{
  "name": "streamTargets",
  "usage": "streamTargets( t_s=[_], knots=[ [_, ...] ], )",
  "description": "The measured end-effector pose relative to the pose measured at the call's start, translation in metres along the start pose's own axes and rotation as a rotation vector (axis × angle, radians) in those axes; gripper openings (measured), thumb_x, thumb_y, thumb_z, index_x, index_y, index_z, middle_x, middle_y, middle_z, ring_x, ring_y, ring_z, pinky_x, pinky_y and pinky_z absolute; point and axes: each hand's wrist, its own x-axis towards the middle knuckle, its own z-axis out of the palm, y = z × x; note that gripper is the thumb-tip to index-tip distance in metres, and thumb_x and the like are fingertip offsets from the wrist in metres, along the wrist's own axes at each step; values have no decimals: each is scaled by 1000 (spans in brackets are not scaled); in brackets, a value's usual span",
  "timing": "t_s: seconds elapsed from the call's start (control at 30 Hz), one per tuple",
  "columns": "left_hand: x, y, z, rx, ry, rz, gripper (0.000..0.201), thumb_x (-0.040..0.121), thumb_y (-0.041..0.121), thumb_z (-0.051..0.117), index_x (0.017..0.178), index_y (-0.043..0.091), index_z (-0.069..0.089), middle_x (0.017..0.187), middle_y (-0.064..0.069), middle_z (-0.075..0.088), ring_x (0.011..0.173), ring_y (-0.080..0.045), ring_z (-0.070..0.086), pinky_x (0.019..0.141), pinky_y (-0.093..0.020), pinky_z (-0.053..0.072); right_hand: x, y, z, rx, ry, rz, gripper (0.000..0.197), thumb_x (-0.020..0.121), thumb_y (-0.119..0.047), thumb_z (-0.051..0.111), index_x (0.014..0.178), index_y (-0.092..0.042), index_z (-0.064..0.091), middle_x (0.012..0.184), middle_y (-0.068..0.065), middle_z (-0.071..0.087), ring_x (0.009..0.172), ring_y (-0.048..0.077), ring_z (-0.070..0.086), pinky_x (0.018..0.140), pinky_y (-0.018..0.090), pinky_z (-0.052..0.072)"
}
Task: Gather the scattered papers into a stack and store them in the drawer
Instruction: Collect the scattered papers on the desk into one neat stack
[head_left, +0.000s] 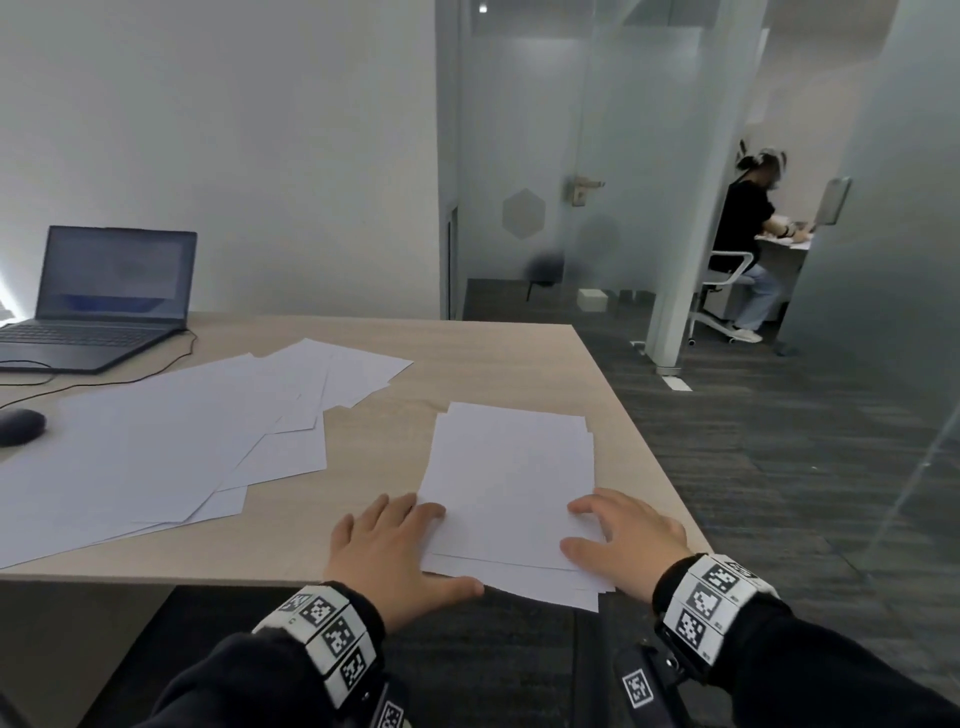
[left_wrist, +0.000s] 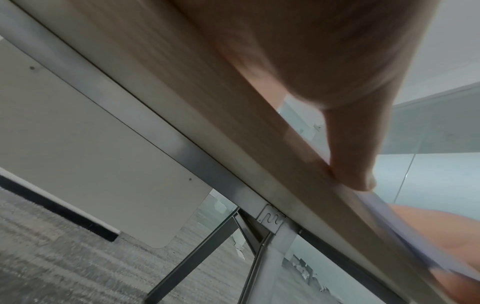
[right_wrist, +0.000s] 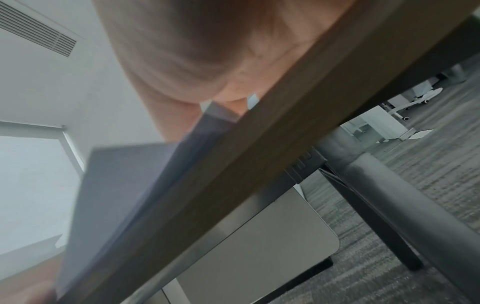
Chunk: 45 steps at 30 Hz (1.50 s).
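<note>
Laptop (head_left: 104, 296): set at the far left corner of the tabletop (head_left: 493, 358), lid open; a mouse (head_left: 20, 426) lies at the left edge.
Loose sheets (head_left: 171, 436): spread in an overlapping fan across the left and middle of the tabletop, well apart from both hands; not yet gathered.
Left hand (head_left: 395, 551): laid flat with fingers straight, fingertips on the left edge of the stack, thumb stretched along the near table edge under the overhanging corner; nothing is gripped.
Stack (head_left: 511, 493): placed at the near right corner of the tabletop, long axis running away from the person, near end hanging slightly over the near edge; its sheets are unevenly aligned.
Right hand (head_left: 623, 535): rested on the right near part of the stack, fingers spread and slightly bent, thumb on the top sheet; no pinch is seen.
Key relation: the stack is framed between both hands, while the loose sheets lie to the left, nearer the left hand.
Drawer: not seen in any view.
</note>
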Motion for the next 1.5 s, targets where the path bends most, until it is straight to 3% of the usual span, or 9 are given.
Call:
streamTargets(
  t_s=[0.17,0.3,0.4,0.63,0.87,1.2,1.33,1.4,1.5],
  knots=[
    [-1,9,0,-59,53,-20,98,51,96,39,136,48,32,144,13,34,136,-15,32,117,-47,16,-6,-2,-3,19,-77,-75,83,64,-86,50,140,-54,36,161,-18,23,148,9,22,120,46,11],
    [1,16,3,-32,0,-56,104,53,96,35,144,47,22,161,4,16,149,-21,12,120,-52,5,-9,0,0,-64,-170,-131,99,55,-86,59,144,-56,27,167,-15,3,153,11,0,123,47,-5],
    [1,15,4,-18,-35,-45,103,56,96,30,146,47,20,164,5,9,151,-20,3,120,-53,3,-10,2,2,-80,-136,-158,93,59,-85,57,144,-55,32,165,-19,10,153,9,4,123,44,-1],
    [-4,11,5,-62,51,15,88,64,91,32,140,46,31,154,15,26,146,-13,19,120,-48,10,-17,1,0,3,-59,-167,59,65,-82,50,121,-62,46,156,-26,29,146,6,23,121,39,13],
    [-11,-10,0,-193,113,67,78,73,79,40,141,42,33,154,16,29,142,-10,30,119,-40,23,-18,-26,2,-38,-26,-155,47,81,-71,46,125,-58,46,161,-24,19,151,7,10,119,47,12],
    [-38,-126,-14,-222,276,-70,56,85,62,49,136,40,44,151,17,33,141,-8,29,116,-37,26,-19,-149,36,-12,-75,-413,41,95,-57,43,133,-42,51,152,-25,37,143,2,30,117,40,19],
    [-27,-160,-26,-143,254,-193,60,85,63,48,140,40,41,159,10,21,148,-14,16,118,-43,21,-13,-161,54,-44,-171,-400,56,90,-67,39,142,-47,38,162,-19,22,150,5,18,121,46,10],
    [-49,-234,-48,-125,263,-376,67,83,67,45,144,40,35,163,9,12,151,-17,8,119,-46,19,-5,-221,81,-129,-208,-453,63,89,-72,35,147,-48,30,165,-19,12,153,6,8,122,50,3],
    [-39,-261,-53,-57,162,-458,77,79,74,38,148,41,26,164,8,3,151,-21,2,120,-50,17,-2,-210,78,-156,-213,-400,66,89,-74,30,150,-48,24,165,-21,6,153,4,1,121,54,-2]
  ],
)
